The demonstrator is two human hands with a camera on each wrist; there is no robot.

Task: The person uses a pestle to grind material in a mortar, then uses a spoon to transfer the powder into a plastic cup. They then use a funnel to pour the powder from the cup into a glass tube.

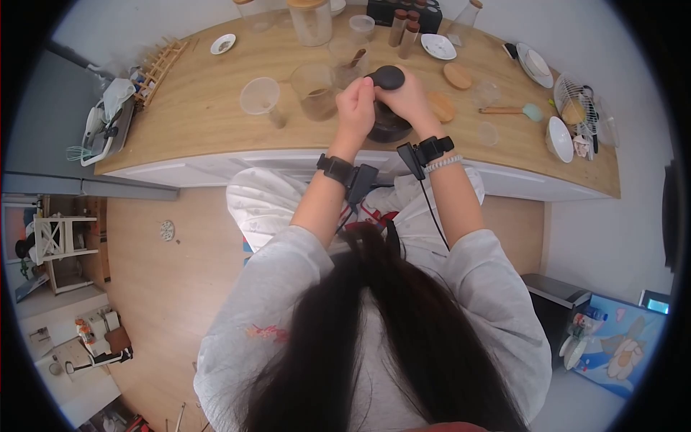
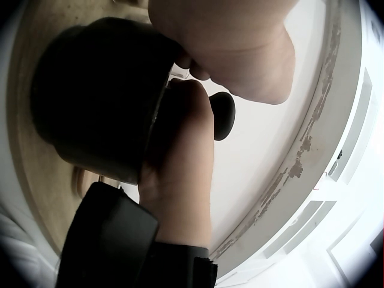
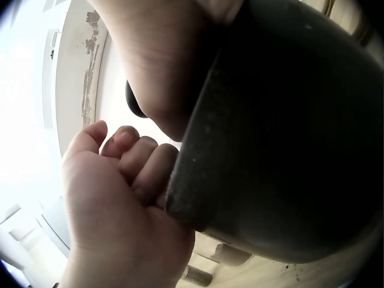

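A black mortar (image 1: pixel 389 128) stands near the counter's front edge, its dark wall large in both wrist views. Rising from it is a pestle with a round black knob (image 1: pixel 389 77). My right hand (image 1: pixel 407 97) grips the pestle just under this knob, and the knob sticks out beyond the fist in the left wrist view. At the mortar's left side is my left hand (image 1: pixel 355 109), thumb up. In the right wrist view, its curled fingers (image 3: pixel 138 159) hook at the mortar's rim. The mortar's contents are hidden by my hands.
Left of the mortar stand a glass jar (image 1: pixel 314 97) with brown contents and a clear funnel-shaped piece (image 1: pixel 260 96). Wooden lids (image 1: pixel 440 108) lie to the right, then a spatula (image 1: pixel 512 111) and a white bowl (image 1: pixel 558 139). Brown-capped tubes (image 1: pixel 409 39) stand behind.
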